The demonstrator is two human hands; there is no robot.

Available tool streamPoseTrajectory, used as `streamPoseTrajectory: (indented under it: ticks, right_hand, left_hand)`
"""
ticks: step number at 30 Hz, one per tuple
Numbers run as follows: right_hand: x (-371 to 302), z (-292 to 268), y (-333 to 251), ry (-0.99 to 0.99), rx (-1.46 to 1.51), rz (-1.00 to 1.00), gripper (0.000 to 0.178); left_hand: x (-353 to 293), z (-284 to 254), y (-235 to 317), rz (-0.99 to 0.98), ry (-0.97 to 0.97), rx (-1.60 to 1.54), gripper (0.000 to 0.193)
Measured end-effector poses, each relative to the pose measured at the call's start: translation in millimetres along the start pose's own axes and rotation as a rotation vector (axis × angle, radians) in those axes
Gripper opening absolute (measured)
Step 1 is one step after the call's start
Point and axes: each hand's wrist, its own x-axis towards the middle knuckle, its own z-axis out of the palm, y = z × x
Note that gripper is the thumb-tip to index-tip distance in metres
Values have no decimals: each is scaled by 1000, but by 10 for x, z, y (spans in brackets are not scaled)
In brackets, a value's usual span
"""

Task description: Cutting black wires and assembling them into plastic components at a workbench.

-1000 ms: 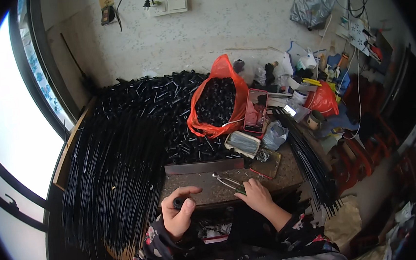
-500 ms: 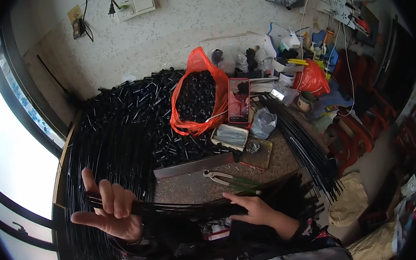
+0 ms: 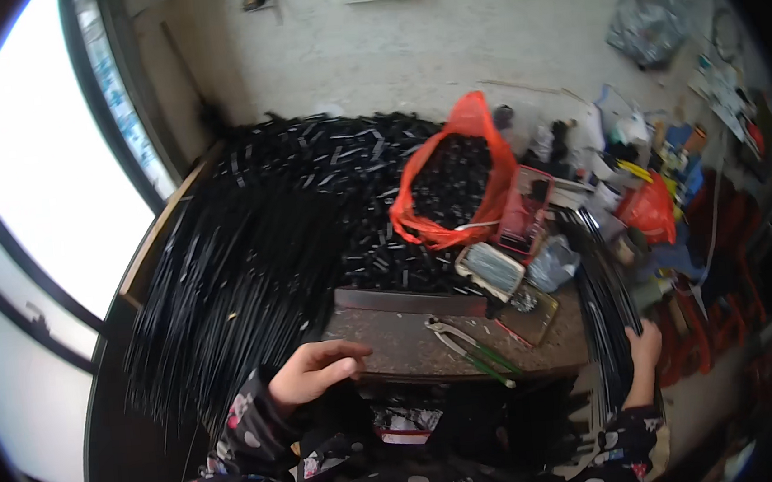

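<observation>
My left hand (image 3: 317,371) hovers above the front edge of the table with its fingers stretched out, holding nothing. Far to the right, my right hand (image 3: 646,350) is closed around the outer side of a bundle of long thin black rods (image 3: 601,301) that hangs over the table's right edge. Between the hands lie pincers (image 3: 472,350) with green handles. Behind them stands a low dark metal strip (image 3: 409,303). A wide heap of similar black rods (image 3: 236,293) covers the table's left side.
Small black tubular parts (image 3: 325,160) are piled at the back. An orange-red plastic bag (image 3: 402,212) of small black parts stands beside a phone (image 3: 526,212), a box of thin metal pins (image 3: 491,269) and a clear bag (image 3: 554,264). A window (image 3: 32,178) borders the left.
My left hand has let go of the rods and moved right. My right hand has moved from above my lap to the right-hand bundle. The rods across my lap are gone; the view has shifted.
</observation>
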Motion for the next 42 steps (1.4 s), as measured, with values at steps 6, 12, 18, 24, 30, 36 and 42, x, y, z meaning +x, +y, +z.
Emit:
streamPoseTrajectory:
  ticks: [6, 12, 18, 24, 30, 36, 42]
  right_hand:
    - [-72, 578, 293, -280, 156, -83, 53]
    - [-91, 304, 95, -230, 78, -116, 53]
    - [-426, -378, -1085, -109, 288, -243, 46]
    - [-938, -169, -2005, -306, 562, -735, 31]
    - [-1344, 248, -2512, -294, 504, -993, 33]
    - [-1295, 493, -2412, -272, 487, -972, 26]
    - [-1284, 517, -2243, -237, 528, -869, 24]
  left_hand:
    - [-165, -448, -9, -5, 171, 426, 33]
    - [-406, -1876, -387, -282, 1191, 1871, 16]
    - [-611, -2541, -773, -506, 1075, 1683, 20]
    - [-734, -2869, -717, -166, 1174, 1523, 21]
    - [-671, -2863, -783, -238, 902, 1596, 24]
    - [-757, -2634, -522, -136, 1111, 1482, 21]
    - [-751, -2832, -616, -95, 1179, 1490, 23]
